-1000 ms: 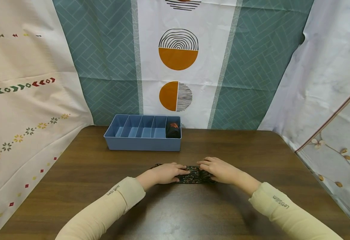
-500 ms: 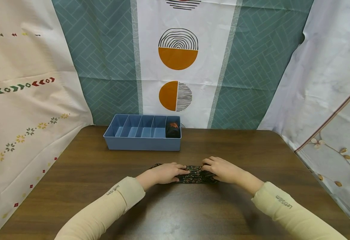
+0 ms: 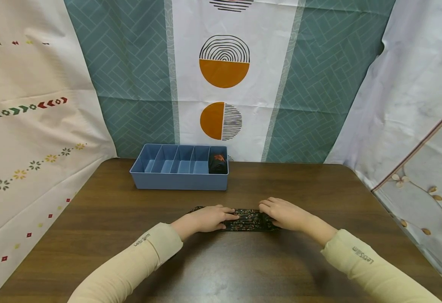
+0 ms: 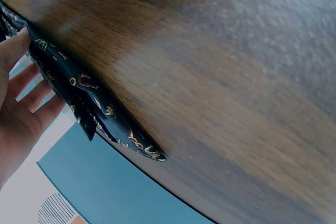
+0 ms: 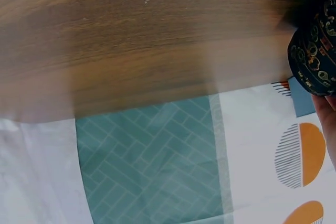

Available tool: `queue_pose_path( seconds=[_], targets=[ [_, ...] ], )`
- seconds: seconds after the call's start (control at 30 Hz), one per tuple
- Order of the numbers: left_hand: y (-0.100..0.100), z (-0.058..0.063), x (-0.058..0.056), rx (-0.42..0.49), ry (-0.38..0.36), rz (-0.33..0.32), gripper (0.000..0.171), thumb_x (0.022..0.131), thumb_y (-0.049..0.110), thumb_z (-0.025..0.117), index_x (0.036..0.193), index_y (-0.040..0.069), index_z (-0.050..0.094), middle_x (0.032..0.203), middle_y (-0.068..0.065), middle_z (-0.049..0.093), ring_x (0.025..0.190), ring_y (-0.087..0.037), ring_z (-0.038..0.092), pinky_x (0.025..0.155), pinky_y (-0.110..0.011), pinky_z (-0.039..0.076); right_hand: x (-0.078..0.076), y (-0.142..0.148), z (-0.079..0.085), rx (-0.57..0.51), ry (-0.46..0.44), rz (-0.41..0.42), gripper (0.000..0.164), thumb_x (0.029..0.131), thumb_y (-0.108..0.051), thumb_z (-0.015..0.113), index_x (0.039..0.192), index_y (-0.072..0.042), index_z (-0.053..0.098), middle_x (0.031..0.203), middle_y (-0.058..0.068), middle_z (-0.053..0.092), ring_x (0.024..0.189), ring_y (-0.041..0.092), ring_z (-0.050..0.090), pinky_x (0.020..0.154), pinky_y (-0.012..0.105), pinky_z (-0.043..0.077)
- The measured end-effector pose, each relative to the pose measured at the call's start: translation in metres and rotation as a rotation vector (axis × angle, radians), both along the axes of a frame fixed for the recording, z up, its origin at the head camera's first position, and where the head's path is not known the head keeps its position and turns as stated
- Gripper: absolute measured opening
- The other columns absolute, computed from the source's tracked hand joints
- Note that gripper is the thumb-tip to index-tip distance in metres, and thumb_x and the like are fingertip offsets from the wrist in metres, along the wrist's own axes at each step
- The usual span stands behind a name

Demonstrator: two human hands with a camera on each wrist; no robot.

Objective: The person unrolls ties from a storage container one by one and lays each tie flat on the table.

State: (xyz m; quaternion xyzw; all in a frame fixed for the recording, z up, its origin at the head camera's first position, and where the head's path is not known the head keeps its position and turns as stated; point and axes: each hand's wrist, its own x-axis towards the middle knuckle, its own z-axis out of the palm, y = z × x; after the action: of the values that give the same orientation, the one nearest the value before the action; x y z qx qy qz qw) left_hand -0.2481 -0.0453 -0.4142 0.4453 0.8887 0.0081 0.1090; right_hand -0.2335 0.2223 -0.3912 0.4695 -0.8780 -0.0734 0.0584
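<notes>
A black cloth [image 3: 247,220] with a small gold and orange print lies folded into a long strip on the table. My left hand [image 3: 210,219] rests on its left part with the fingers stretched out over it. In the left wrist view, the loose folded end of the cloth [image 4: 86,90] extends past that hand. My right hand [image 3: 284,214] holds the strip's right end, fingers bent over it; the palm hides part of that end. The right wrist view shows the rounded, layered end of the cloth [image 5: 315,56], with fingertips against its edge.
A blue organizer box [image 3: 179,182] with several compartments stands at the back of the brown table [image 3: 221,269]. Its rightmost compartment holds a rolled dark cloth [image 3: 218,165] with an orange leaf print. Patterned curtains [image 3: 137,84] hang behind the table and along both sides.
My right hand has shifted a little to the right along with the strip's right end, and more of the printed cloth shows between the hands. The left hand has stayed in place.
</notes>
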Motion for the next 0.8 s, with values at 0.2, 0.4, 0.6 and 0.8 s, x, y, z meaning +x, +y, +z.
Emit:
queue_pose_path(
  seconds=[0.2,0.4,0.6,0.8],
  targets=[
    [0.000,0.000,0.000,0.000,0.007,-0.004,0.051,0.093,0.023,0.059,0.142,0.025,0.045,0.147,-0.003,0.042,0.132,-0.026,0.044,0.101,-0.038,0.045,0.000,0.004,0.000,0.022,0.044,0.024,0.044,0.073,-0.006,0.079,0.113,-0.005,0.060,0.112,0.010,0.060,0.099,0.024,0.059,0.085,0.035,0.052],
    [-0.001,0.000,0.000,0.004,0.002,-0.007,0.051,0.093,0.022,0.058,0.142,0.024,0.044,0.147,-0.003,0.042,0.133,-0.028,0.043,0.103,-0.040,0.044,0.000,0.007,-0.001,-0.007,0.041,0.030,0.039,0.071,-0.006,0.080,0.105,-0.007,0.060,0.111,0.010,0.057,0.094,0.022,0.057,0.080,0.034,0.052],
    [-0.002,0.001,0.001,0.014,-0.013,-0.005,0.050,0.094,0.020,0.058,0.142,0.022,0.044,0.148,-0.003,0.041,0.134,-0.026,0.042,0.105,-0.040,0.042,0.001,0.010,0.000,-0.022,0.016,0.014,0.039,0.070,-0.007,0.081,0.101,-0.009,0.058,0.109,0.007,0.060,0.095,0.021,0.058,0.081,0.034,0.052],
    [-0.004,0.001,0.000,0.016,-0.024,0.000,0.050,0.094,0.021,0.057,0.142,0.022,0.044,0.148,-0.003,0.041,0.134,-0.027,0.041,0.105,-0.041,0.041,0.001,0.012,0.000,-0.015,0.014,0.013,0.042,0.070,-0.006,0.082,0.105,-0.009,0.060,0.109,0.006,0.059,0.096,0.021,0.057,0.082,0.034,0.052]
  ],
)
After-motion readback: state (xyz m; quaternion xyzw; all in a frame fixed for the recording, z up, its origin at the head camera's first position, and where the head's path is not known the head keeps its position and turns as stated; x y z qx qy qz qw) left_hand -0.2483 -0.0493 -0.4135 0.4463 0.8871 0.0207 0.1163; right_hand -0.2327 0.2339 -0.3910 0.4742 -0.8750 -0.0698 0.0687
